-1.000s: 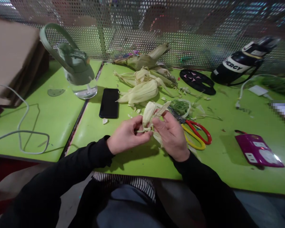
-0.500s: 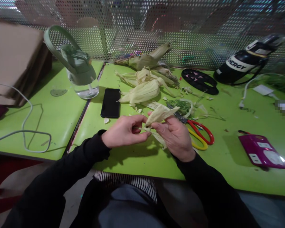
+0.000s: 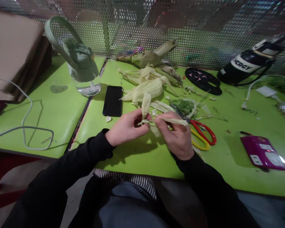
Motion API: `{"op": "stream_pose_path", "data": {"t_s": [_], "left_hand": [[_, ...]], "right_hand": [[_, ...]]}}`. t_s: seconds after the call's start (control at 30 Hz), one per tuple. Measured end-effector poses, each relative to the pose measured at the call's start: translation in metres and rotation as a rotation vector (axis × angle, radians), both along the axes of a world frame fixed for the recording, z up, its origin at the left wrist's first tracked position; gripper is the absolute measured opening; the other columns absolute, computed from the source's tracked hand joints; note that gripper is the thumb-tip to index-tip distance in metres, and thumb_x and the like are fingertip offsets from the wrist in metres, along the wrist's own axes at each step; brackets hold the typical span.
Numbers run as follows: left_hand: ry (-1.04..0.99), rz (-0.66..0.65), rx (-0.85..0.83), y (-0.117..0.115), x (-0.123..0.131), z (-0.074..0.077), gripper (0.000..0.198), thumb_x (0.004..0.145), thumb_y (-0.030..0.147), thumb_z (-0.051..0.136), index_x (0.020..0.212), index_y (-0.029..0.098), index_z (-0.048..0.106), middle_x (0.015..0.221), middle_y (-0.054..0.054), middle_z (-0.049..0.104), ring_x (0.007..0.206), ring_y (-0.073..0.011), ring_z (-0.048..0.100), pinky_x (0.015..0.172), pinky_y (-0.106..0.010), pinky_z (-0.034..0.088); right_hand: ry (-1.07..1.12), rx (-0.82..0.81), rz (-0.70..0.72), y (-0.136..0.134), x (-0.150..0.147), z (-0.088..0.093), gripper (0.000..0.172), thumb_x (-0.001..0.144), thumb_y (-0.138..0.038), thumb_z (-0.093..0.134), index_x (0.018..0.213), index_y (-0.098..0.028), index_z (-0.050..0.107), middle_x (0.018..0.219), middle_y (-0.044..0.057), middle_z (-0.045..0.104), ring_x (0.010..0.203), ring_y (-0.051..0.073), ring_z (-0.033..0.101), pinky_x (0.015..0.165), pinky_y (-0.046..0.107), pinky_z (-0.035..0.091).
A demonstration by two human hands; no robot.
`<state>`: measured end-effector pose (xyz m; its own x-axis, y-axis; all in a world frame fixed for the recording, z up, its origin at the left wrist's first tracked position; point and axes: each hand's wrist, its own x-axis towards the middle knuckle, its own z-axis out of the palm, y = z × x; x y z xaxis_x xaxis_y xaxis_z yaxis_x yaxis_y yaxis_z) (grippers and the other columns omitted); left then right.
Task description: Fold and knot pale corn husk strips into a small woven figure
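Between my hands, above the near part of the green table, is a piece of pale dry corn husk [image 3: 146, 106] with a knot-like bunch at its middle. My left hand [image 3: 128, 126] pinches it by that bunch, and one strip stands upright there. A long strip runs through the closed fingers of my right hand [image 3: 177, 134] and sticks out to the right. Just beyond lies a heap of corn husks [image 3: 144, 90]. Scissors [image 3: 205, 133] with one red and one yellow handle rest beside my right hand, their blades partly hidden behind it.
A black phone [image 3: 112, 101] and a green-lidded water bottle [image 3: 84, 72] stand left of the husks. Green thread-like strands [image 3: 184, 106], a black palette-shaped piece [image 3: 203, 81], a black bottle [image 3: 247, 61] and a purple power strip [image 3: 264, 152] are to the right. A perforated screen [image 3: 137, 28] closes the back.
My right hand has turned and now grips a strip drawn out to the right. The husk piece at my left hand has gone from a broad leaning leaf to a narrow upright strip.
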<state>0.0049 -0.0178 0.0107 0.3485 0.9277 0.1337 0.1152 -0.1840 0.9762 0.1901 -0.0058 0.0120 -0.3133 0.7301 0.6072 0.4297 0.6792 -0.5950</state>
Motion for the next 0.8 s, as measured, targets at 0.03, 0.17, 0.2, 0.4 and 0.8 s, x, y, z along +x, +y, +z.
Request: {"op": "stream_pose_path", "data": {"t_s": [0.03,0.17,0.2,0.4,0.8], "left_hand": [[0.021,-0.003,0.016,-0.001,0.000,0.001,0.016,0.082,0.022,0.058,0.096,0.015,0.060,0.077,0.000,0.060,0.072,-0.0117,0.054,0.069,-0.025,0.047],[0.114,-0.054,0.072,-0.006,0.004,0.003,0.013,0.086,0.026,0.058,0.092,0.015,0.061,0.073,0.000,0.058,0.070,-0.0125,0.053,0.068,-0.026,0.046],[0.120,-0.072,0.074,-0.007,0.005,0.002,0.013,0.086,0.026,0.058,0.092,0.015,0.061,0.073,0.000,0.058,0.069,-0.0122,0.052,0.067,-0.026,0.046],[-0.047,-0.185,-0.016,-0.006,0.010,0.000,0.019,0.090,0.031,0.060,0.097,0.014,0.060,0.080,-0.002,0.061,0.072,-0.0113,0.054,0.068,-0.024,0.046],[-0.195,-0.322,-0.268,-0.013,0.014,0.002,0.020,0.093,0.029,0.056,0.088,0.011,0.063,0.074,-0.001,0.058,0.064,-0.0078,0.051,0.062,-0.021,0.045]], "right_hand": [[0.021,-0.024,-0.005,0.001,0.001,0.000,0.009,0.094,-0.027,0.061,0.088,-0.022,0.066,0.086,0.001,0.069,0.078,0.015,0.065,0.073,0.029,0.052],[0.097,-0.173,0.003,0.000,0.002,0.003,0.020,0.088,-0.039,0.069,0.100,-0.023,0.069,0.098,0.004,0.067,0.083,0.018,0.062,0.073,0.033,0.052],[0.104,-0.203,0.015,-0.001,0.001,0.004,0.020,0.086,-0.039,0.071,0.098,-0.023,0.070,0.097,0.004,0.065,0.085,0.019,0.062,0.074,0.034,0.053],[0.204,-0.291,0.023,-0.005,-0.003,0.008,0.008,0.087,-0.028,0.069,0.080,-0.024,0.071,0.080,0.001,0.065,0.083,0.018,0.065,0.083,0.037,0.055],[0.348,-0.440,-0.022,-0.012,-0.005,0.009,0.007,0.084,-0.032,0.074,0.081,-0.025,0.073,0.078,-0.001,0.070,0.075,0.017,0.067,0.077,0.035,0.057]]}}
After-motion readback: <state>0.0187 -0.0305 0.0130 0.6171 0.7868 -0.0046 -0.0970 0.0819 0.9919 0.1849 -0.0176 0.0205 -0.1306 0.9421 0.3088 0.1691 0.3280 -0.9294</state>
